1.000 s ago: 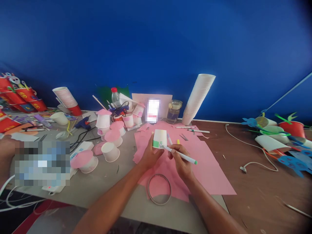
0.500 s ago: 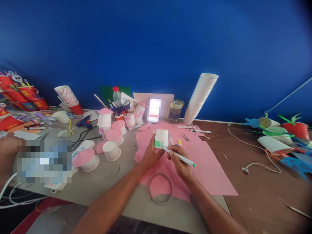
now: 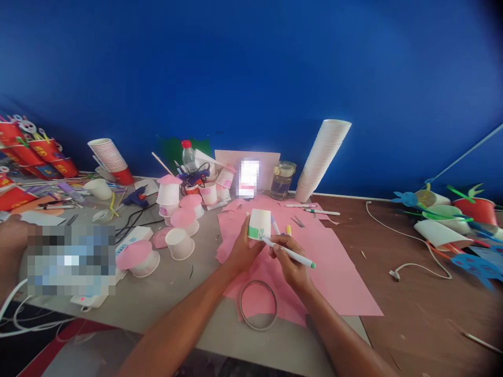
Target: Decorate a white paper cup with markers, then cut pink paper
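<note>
A white paper cup with green marks on its side is gripped by my left hand, tilted over the pink paper. My right hand pinches a white marker with a green end; its tip touches the cup beside a small green plant-like drawing. Pink paper sheets lie under both hands. A thin metal ring rests on the paper near the front edge. A purple-white marker and a yellow-ended marker lie just behind my right hand.
Cups with pink paper tops and a power strip stand on the left, near another person's hand. Behind are a lit phone, a glass jar and a tall leaning cup stack. A white cable lies right.
Slightly more green line shows on the cup at the marker tip. Both hands keep nearly the same place and grip.
</note>
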Demonstrator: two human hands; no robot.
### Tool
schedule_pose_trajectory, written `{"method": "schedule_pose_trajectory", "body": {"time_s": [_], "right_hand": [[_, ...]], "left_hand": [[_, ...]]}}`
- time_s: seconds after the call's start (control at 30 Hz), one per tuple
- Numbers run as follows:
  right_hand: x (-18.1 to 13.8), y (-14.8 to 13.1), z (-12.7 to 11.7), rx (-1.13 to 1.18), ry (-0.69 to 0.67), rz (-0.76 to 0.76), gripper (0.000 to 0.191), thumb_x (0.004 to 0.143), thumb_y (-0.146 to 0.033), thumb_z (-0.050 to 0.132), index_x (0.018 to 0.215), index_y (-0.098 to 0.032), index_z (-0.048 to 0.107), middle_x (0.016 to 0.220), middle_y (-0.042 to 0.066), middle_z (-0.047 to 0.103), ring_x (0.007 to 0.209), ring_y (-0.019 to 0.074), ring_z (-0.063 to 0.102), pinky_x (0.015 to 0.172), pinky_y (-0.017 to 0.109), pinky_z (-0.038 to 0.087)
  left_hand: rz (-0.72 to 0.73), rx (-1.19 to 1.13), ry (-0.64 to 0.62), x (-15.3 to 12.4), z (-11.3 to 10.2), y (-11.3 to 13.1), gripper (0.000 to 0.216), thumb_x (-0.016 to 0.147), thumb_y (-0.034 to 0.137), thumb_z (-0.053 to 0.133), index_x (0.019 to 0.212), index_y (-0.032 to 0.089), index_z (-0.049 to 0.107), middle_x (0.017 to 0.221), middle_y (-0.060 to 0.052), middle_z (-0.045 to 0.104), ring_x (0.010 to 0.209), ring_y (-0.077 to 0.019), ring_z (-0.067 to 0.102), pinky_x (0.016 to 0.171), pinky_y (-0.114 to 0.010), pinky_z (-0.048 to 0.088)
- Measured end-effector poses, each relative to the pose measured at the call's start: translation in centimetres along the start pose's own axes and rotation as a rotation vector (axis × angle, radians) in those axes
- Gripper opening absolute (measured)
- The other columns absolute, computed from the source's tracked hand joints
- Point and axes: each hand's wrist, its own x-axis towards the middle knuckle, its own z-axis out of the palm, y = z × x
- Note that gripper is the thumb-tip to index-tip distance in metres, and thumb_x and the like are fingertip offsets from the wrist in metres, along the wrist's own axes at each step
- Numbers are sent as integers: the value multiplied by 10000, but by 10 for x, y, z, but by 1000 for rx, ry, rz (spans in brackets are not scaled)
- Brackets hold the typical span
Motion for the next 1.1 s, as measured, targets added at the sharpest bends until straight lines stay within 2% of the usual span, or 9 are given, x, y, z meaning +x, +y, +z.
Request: {"method": "schedule_pose_trajectory", "body": {"time_s": [0.4, 0.93, 1.1], "right_hand": [[0, 0, -1, 23, 0, 12, 159, 857, -344, 552, 863, -207, 634, 594, -11, 566, 564, 158, 540, 544, 299, 452], [1, -2, 2, 49, 21, 12, 162, 868, -358, 573, 866, -207, 632, 608, -13, 572, 571, 149, 546, 551, 288, 475], [1, -3, 1, 49, 8, -4, 171, 876, -364, 563, 877, -208, 633, 621, -7, 581, 586, 155, 559, 556, 292, 476]], "left_hand": [[-1, -10, -6, 0, 0, -2, 761, 792, 276, 670, 1440, 234, 274, 1164, -87, 619, 1067, -247, 580, 927, -413, 454], [-17, -29, -29, -1, 1, 1, 715, 802, 319, 670, 1414, 219, 314, 1015, -57, 640, 972, -239, 597, 870, -395, 466], [14, 15, -12, -1, 0, 3, 690, 807, 291, 654, 1405, 215, 317, 1098, -74, 624, 1017, -237, 584, 897, -391, 451]]}}
